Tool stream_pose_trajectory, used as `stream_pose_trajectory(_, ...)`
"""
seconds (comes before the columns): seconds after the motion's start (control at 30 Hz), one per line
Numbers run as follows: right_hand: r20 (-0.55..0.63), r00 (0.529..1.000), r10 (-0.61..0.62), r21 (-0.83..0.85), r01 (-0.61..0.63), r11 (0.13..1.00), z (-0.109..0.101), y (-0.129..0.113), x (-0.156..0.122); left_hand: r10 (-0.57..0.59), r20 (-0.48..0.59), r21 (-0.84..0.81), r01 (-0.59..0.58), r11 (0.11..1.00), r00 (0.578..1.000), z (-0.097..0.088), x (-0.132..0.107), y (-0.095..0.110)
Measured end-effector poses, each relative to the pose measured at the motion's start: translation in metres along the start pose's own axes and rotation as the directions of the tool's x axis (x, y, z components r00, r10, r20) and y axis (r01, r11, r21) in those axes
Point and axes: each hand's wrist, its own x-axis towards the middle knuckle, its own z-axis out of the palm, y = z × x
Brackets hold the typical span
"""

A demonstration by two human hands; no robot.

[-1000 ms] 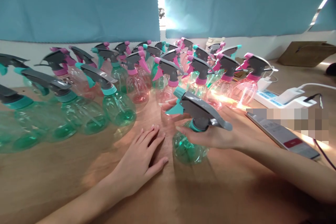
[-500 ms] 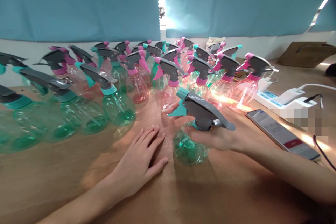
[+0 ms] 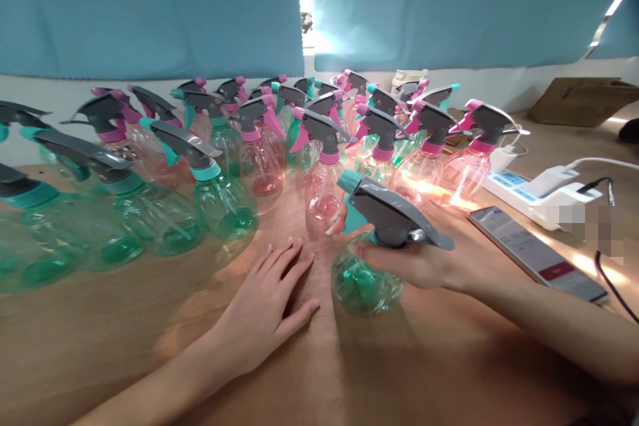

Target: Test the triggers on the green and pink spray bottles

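My right hand (image 3: 414, 263) is wrapped round the neck of a green spray bottle (image 3: 367, 283) with a grey and teal trigger head (image 3: 389, 213); one finger lies by the trigger. The bottle stands on the wooden table (image 3: 349, 373), tilted a little. My left hand (image 3: 264, 309) lies flat on the table just left of the bottle, fingers stretched out and holding nothing.
Several green spray bottles (image 3: 222, 203) stand at the left and several pink ones (image 3: 464, 166) behind and to the right. A phone (image 3: 536, 253) and a white power strip (image 3: 539, 190) with cables lie at the right. A cardboard box (image 3: 582, 101) sits far right.
My right hand has shifted the green bottle slightly to the right and its finger has curled in toward the trigger. My left hand has stayed flat on the table.
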Motion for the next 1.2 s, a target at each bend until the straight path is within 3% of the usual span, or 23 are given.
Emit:
stream_pose_trajectory(0.13, -0.037, 0.999, -0.028, 0.016, 0.029, 0.999, 0.001, 0.003, 0.001, -0.009, -0.001, 0.002, 0.009, 1.0, 1.0, 0.001, 0.0, 0.0)
stream_pose_trajectory(0.43, -0.067, 0.967, -0.244, 0.21, 0.253, 0.944, 0.016, 0.012, 0.007, -0.023, 0.012, -0.033, 0.023, 0.999, 1.0, 0.0, 0.0, 0.001)
stream_pose_trajectory(0.8, -0.161, 0.973, -0.166, 0.153, 0.191, 0.97, 0.02, 0.021, 0.0, -0.016, 0.007, -0.022, 0.016, 1.0, 1.0, 0.0, 0.0, 0.001)
stream_pose_trajectory(1.2, -0.094, 0.983, -0.156, 0.236, 0.174, 0.956, 0.019, 0.018, 0.002, -0.018, 0.007, -0.025, 0.018, 1.0, 1.0, 0.0, 0.0, 0.001)
